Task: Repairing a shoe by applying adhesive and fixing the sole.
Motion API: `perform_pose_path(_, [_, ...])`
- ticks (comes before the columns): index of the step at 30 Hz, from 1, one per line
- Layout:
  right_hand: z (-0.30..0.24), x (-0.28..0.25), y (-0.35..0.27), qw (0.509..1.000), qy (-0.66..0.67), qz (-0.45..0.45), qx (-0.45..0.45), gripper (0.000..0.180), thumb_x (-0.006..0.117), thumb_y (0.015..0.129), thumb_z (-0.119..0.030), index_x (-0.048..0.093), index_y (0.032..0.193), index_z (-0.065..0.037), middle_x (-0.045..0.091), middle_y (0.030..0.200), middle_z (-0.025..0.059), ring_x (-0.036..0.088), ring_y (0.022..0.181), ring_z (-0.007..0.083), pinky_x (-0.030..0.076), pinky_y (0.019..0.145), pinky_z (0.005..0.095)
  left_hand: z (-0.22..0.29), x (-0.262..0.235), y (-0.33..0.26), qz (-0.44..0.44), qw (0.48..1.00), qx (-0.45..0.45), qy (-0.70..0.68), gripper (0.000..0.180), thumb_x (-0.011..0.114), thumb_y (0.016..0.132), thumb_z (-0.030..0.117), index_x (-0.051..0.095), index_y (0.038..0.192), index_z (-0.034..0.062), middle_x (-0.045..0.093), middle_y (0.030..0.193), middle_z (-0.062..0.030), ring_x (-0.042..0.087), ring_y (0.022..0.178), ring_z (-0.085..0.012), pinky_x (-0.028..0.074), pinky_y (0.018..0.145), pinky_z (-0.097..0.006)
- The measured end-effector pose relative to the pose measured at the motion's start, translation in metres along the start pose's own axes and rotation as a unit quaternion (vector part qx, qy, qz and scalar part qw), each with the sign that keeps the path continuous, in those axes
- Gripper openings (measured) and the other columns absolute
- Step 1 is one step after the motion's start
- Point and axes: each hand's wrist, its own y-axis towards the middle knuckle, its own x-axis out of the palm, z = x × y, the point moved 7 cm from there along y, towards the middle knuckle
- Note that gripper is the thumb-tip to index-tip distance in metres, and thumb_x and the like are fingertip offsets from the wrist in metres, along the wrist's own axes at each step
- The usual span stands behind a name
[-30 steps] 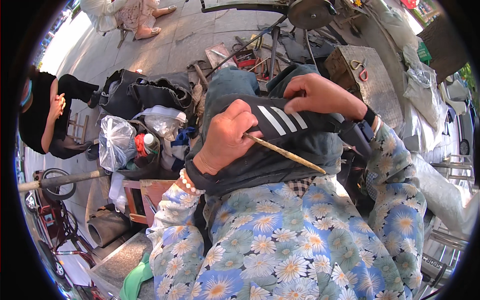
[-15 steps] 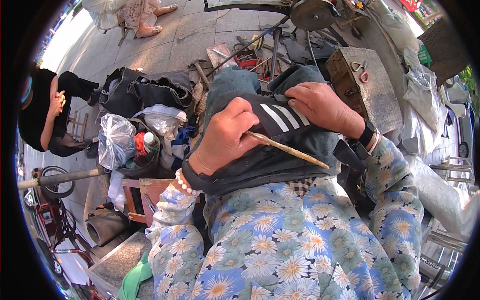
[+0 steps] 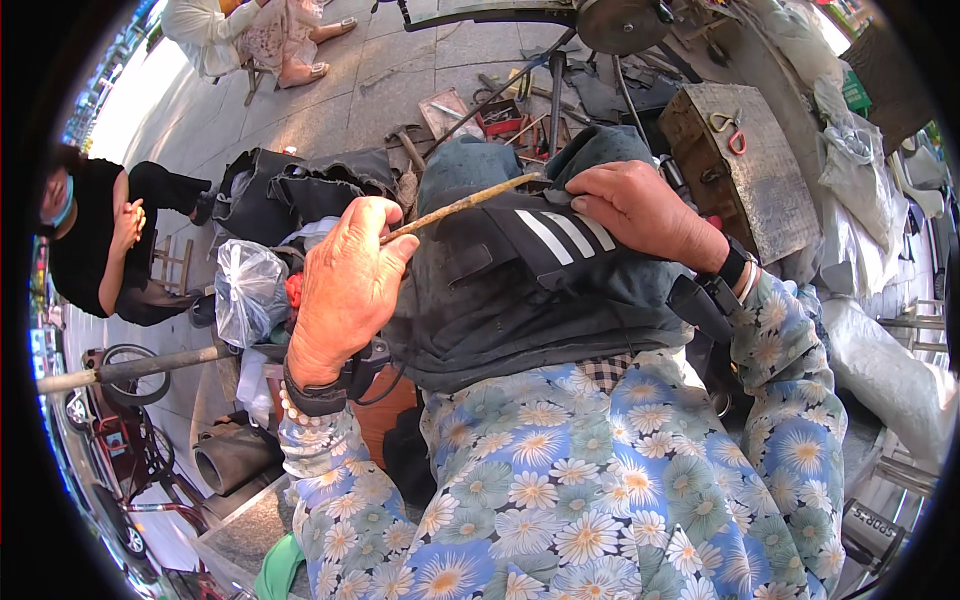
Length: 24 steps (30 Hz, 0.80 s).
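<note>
My left hand [image 3: 345,280] pinches a thin, tan, brush-like stick [image 3: 460,208] between thumb and fingers. Its far end reaches the top edge of a flat black piece with three white stripes [image 3: 510,236], like the upper of a slide sandal, lying across my lap. With thumb and fingers closed, my right hand [image 3: 640,208] grips that piece at its right end. Under it a dark apron [image 3: 500,335] covers my thighs. Whether the stick's tip touches the piece I cannot tell.
Right of my knees stands a wooden box [image 3: 770,185] with red-handled scissors [image 3: 736,140] on top. A hammer [image 3: 406,145] and a red tray [image 3: 498,118] lie ahead, below a machine wheel [image 3: 620,22]. Bags [image 3: 250,290] crowd my left; a seated person [image 3: 95,230] is beyond.
My left hand has moved left, off the striped piece. The stick has swung from pointing down toward my body to pointing up and right. My right hand keeps its grip.
</note>
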Motion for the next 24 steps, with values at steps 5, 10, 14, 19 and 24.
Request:
perform_pose_path(5, [0.000, 0.000, 0.001, 1.000, -0.004, -0.004, 0.004, 0.015, 0.059, 0.082, -0.010, 0.061, 0.090, 0.002, 0.063, 0.083, 0.0189, 0.060, 0.078, 0.0373, 0.048, 0.069, 0.0419, 0.010, -0.006, 0.013, -0.020, 0.998, 0.062, -0.005, 0.012, 0.060, 0.083, 0.004, 0.058, 0.094, -0.0001, 0.056, 0.081, -0.0136, 0.056, 0.074, -0.0307, 0.045, 0.068, -0.033])
perform_pose_path(10, [0.004, 0.003, 0.000, 0.999, -0.011, -0.026, 0.030, 0.017, 0.059, 0.082, -0.007, 0.062, 0.095, 0.003, 0.064, 0.087, 0.0191, 0.061, 0.082, 0.0367, 0.049, 0.072, 0.0404, 0.024, -0.003, 0.022, -0.011, 0.972, 0.151, 0.180, 0.018, 0.062, 0.075, 0.001, 0.063, 0.093, 0.0031, 0.053, 0.077, -0.0110, 0.054, 0.073, -0.0310, 0.042, 0.065, -0.037])
perform_pose_path(14, [0.004, 0.003, -0.001, 0.999, -0.017, -0.023, 0.024, 0.018, 0.059, 0.082, -0.008, 0.062, 0.095, 0.003, 0.064, 0.088, 0.0188, 0.061, 0.083, 0.0365, 0.049, 0.073, 0.0405, 0.025, 0.007, 0.028, -0.004, 0.967, 0.169, 0.191, 0.020, 0.062, 0.072, 0.001, 0.063, 0.092, 0.0039, 0.052, 0.074, -0.0102, 0.054, 0.073, -0.0303, 0.041, 0.064, -0.039])
perform_pose_path(19, [0.002, 0.003, -0.001, 0.999, -0.023, -0.030, 0.037, 0.018, 0.059, 0.083, -0.009, 0.062, 0.096, 0.004, 0.065, 0.089, 0.0186, 0.062, 0.084, 0.0361, 0.049, 0.075, 0.0403, 0.023, 0.017, 0.031, -0.001, 0.970, 0.184, 0.161, 0.019, 0.062, 0.072, 0.001, 0.063, 0.090, 0.0045, 0.052, 0.075, -0.0104, 0.055, 0.074, -0.0301, 0.042, 0.065, -0.038])
perform_pose_path(24, [0.001, 0.006, -0.002, 0.999, -0.026, -0.040, 0.018, 0.020, 0.059, 0.082, -0.010, 0.061, 0.096, 0.004, 0.064, 0.089, 0.0189, 0.061, 0.085, 0.0364, 0.048, 0.075, 0.0420, 0.016, 0.025, 0.045, 0.010, 0.970, 0.202, 0.133, 0.013, 0.063, 0.074, 0.001, 0.064, 0.087, 0.0040, 0.053, 0.075, -0.0099, 0.055, 0.074, -0.0301, 0.042, 0.065, -0.038])
